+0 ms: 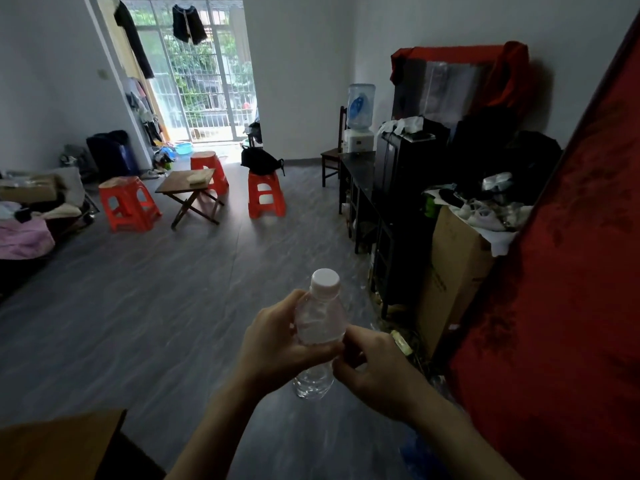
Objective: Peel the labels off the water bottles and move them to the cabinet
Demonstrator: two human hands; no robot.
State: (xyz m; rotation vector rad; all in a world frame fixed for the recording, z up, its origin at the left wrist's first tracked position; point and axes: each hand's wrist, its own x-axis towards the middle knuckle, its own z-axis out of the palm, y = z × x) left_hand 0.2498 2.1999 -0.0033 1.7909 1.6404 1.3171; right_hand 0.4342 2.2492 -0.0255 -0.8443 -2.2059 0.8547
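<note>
The left hand (277, 337) wraps its fingers around the clear water bottle (320, 323), held upright left of the black cabinet (367, 199). The right hand (377, 372) pinches at its middle (no label shows), so peeling seems nearly finished; moving remains.

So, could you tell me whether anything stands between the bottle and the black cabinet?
Nothing visible does. Both hands hold the bottle, and only bare floor lies between it and the black cabinet ahead on the right.
</note>
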